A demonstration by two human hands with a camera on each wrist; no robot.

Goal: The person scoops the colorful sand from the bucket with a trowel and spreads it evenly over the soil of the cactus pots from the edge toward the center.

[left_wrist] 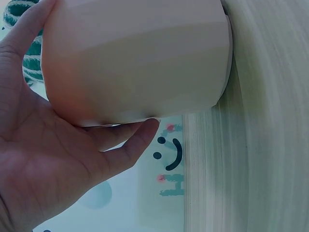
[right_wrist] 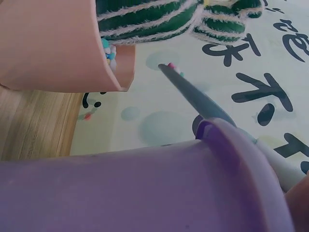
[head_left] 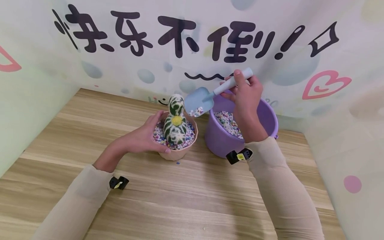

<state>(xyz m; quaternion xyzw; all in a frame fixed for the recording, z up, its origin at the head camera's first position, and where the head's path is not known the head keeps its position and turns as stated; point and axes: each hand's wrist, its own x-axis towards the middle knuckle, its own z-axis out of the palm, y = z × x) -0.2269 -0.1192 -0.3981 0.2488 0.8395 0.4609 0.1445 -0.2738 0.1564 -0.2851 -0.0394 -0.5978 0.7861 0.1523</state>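
Note:
A pink faceted flowerpot [head_left: 177,154] stands on the table, holding a green-and-white fuzzy cactus [head_left: 175,131] with a yellow flower, set among colored pebbles [head_left: 189,131]. My left hand [head_left: 142,136] grips the pot from the left, thumb at the near rim and fingers round the far side; the left wrist view shows the palm [left_wrist: 43,154] against its wall. My right hand [head_left: 247,95] holds a light blue garden trowel [head_left: 199,96] by its pale handle. Some pebbles lie on the blade, which is beside the pot's far right rim, above the gap to a purple bucket [head_left: 220,143].
The bucket, right of the pot, holds more colored pebbles [head_left: 229,123]; its rim [right_wrist: 217,128] rises close to the trowel in the right wrist view. One blue pebble [head_left: 178,163] lies on the wooden table [head_left: 168,200]. A printed backdrop [head_left: 150,73] hangs behind.

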